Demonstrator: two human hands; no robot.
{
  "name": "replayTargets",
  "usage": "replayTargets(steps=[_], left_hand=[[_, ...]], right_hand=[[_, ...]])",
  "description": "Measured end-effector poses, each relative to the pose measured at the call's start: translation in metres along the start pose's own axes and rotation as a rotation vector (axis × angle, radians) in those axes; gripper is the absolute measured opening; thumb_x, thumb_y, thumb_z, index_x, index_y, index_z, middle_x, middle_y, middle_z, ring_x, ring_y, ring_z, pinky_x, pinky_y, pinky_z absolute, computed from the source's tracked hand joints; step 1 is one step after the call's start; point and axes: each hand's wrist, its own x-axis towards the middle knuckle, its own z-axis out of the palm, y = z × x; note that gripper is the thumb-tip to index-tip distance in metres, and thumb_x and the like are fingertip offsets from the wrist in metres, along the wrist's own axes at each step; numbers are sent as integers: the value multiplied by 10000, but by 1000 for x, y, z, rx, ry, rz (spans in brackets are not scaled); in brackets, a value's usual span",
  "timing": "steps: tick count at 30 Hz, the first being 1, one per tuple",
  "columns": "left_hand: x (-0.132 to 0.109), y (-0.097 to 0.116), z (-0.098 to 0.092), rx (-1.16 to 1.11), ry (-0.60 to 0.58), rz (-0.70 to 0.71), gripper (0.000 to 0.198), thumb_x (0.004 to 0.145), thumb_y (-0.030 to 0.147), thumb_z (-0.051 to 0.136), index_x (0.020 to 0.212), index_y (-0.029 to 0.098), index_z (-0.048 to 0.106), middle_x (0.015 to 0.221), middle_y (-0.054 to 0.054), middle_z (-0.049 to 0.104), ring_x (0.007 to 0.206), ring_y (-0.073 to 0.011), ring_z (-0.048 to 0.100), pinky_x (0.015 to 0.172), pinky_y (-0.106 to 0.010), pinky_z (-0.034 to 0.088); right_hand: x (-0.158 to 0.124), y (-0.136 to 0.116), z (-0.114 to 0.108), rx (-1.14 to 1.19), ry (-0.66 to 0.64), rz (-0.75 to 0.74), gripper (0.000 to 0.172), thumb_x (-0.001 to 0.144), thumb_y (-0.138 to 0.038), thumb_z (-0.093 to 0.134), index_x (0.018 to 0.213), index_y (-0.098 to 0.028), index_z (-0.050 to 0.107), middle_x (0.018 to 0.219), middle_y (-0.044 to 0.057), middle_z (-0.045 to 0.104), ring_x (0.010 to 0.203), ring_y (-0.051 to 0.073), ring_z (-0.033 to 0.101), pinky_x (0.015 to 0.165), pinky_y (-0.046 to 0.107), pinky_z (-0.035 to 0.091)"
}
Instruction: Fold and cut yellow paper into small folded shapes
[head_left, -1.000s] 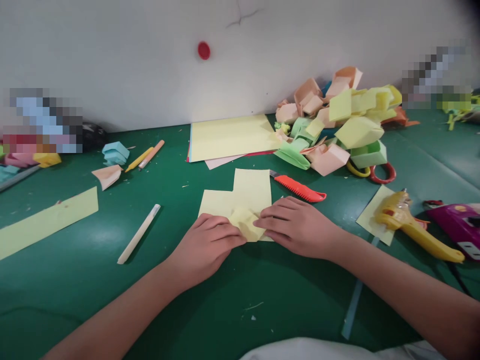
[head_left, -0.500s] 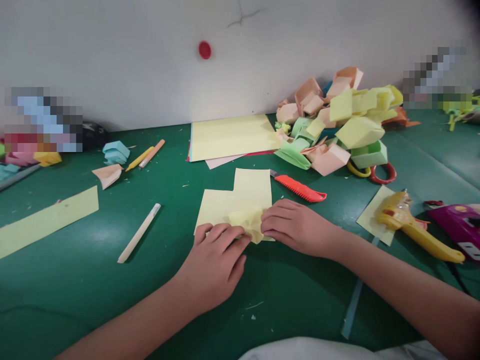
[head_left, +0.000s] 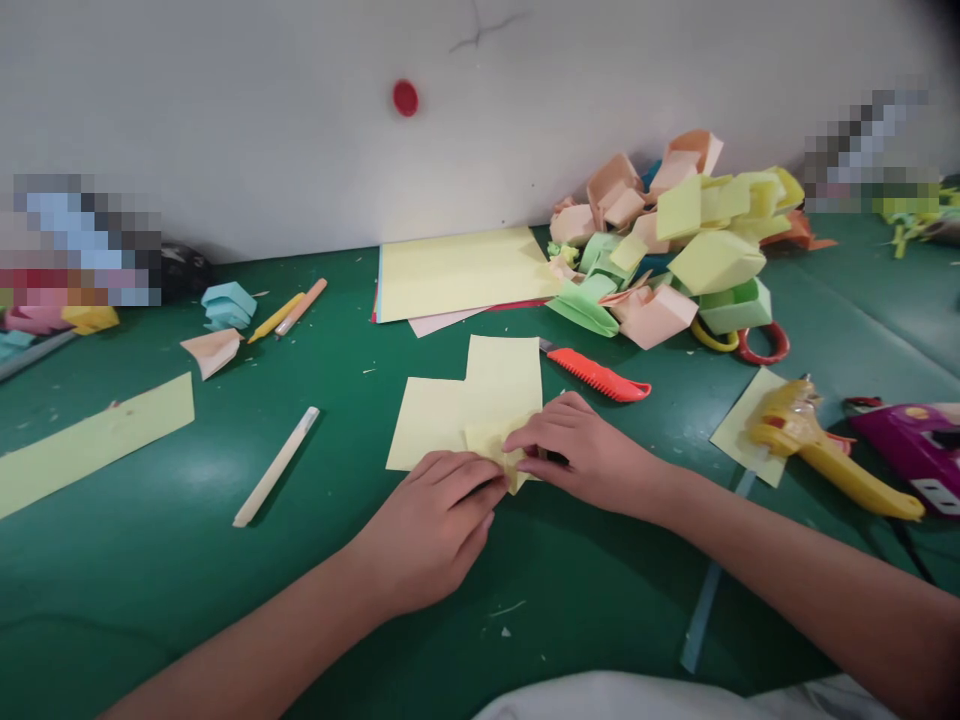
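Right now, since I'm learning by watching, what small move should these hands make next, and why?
Perhaps the right hand could smooth the small yellow paper while the left hand steadies it: both hands touch it, and it looks creased and uneven.

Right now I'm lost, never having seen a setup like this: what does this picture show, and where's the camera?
No machine here: these are a person's bare hands, seen by a camera worn on their head, looking forward and down. The left hand and right hand have their fingers at a small folded yellow paper; whether they pinch or press is hard to tell. Beneath is flat yellow paper. On the green table lie a red cutter, a white stick, stacked sheets, a pile of folded papers and a yellow glue gun.
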Motion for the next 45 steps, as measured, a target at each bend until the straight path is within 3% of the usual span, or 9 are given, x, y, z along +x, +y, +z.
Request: replayTargets(steps=[16, 23, 45], left_hand=[[0, -4, 1, 56, -87, 38, 389, 981, 137, 454, 1339, 194, 594, 1298, -87, 652, 1226, -265, 593, 1006, -455, 526], [0, -3, 1, 83, -60, 48, 356, 975, 141, 467, 1293, 162, 625, 1236, -99, 663, 1179, -272, 607, 963, -462, 544], [0, -3, 0, 125, -110, 77, 370, 1001, 186, 443, 1336, 164, 599, 1312, -78, 668, 1220, -260, 577, 990, -430, 474]], right_hand=[[9, -4, 3, -5, -49, 3, 190, 1055, -262, 480, 1148, -216, 640, 1047, 58, 718, 953, 204, 597, 831, 374, 368], [5, -4, -4, 62, -74, 18, 275, 1027, -120, 425, 1215, -207, 606, 1143, 61, 697, 1021, 205, 576, 904, 391, 384], [6, -7, 2, 82, 3, 108, 235, 950, -112, 571, 1155, -212, 630, 926, 19, 671, 890, 183, 586, 868, 376, 416]])
